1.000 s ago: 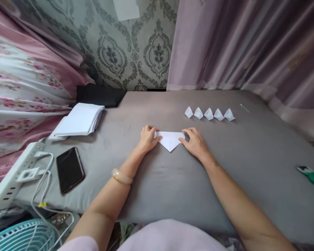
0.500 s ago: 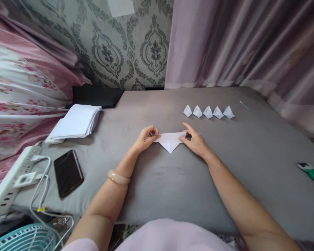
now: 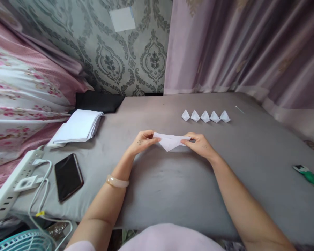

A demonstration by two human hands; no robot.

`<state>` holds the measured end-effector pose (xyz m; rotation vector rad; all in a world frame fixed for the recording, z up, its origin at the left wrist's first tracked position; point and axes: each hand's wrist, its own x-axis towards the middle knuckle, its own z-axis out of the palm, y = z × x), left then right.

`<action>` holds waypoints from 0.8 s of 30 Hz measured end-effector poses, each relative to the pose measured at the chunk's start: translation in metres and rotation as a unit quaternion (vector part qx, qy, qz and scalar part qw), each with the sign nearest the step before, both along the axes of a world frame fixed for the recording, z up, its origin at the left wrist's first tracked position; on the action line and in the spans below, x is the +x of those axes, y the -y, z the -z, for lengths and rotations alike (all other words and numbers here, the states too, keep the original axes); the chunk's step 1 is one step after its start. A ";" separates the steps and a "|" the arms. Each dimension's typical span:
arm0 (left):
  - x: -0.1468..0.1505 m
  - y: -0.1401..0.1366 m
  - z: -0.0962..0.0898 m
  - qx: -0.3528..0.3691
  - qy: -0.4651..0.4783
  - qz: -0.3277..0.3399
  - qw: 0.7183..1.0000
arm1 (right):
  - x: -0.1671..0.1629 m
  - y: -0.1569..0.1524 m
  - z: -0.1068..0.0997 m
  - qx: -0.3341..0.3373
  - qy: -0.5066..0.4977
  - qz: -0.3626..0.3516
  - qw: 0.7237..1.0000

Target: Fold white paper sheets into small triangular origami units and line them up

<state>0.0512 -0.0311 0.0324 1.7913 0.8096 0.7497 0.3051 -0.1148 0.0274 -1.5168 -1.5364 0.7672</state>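
Note:
A sheet of folded white paper (image 3: 169, 142), with a straight top edge and a point facing me, is held up between both hands over the grey table. My left hand (image 3: 143, 141) pinches its left end, thumb in front and fingers behind. At the other end, my right hand (image 3: 198, 143) grips the paper the same way. Farther back and to the right stands a row of several small folded paper boats (image 3: 204, 116). What the fingers do behind the paper is hidden.
To the left are a stack of white paper (image 3: 80, 125), a black phone (image 3: 68, 177) and a power strip (image 3: 14, 184) with cables. A green-handled tool (image 3: 310, 177) lies at the right edge. A thin white stick (image 3: 239, 109) rests at the back right. A fan (image 3: 28, 240) stands below left.
Both thumbs have come to the front of the paper, and its top edge has tilted and spread slightly. My right fingers have closed in on it. The view has tipped up a little.

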 end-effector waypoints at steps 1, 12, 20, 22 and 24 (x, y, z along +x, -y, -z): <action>0.000 0.000 -0.001 0.071 -0.023 -0.011 0.997 | 0.001 0.001 -0.002 0.030 0.026 -0.007 0.999; 0.004 0.001 0.015 0.445 -0.348 0.010 0.825 | -0.011 0.004 0.012 0.185 0.429 -0.066 0.882; -0.005 0.005 0.023 0.335 -0.317 0.048 0.886 | -0.006 0.001 0.028 0.074 0.285 -0.052 0.954; -0.007 0.004 0.025 0.285 -0.291 0.034 0.913 | -0.004 -0.001 0.029 0.035 0.216 -0.028 0.975; -0.007 0.002 0.025 0.236 -0.268 0.006 0.934 | -0.003 -0.003 0.029 0.003 0.173 0.003 0.985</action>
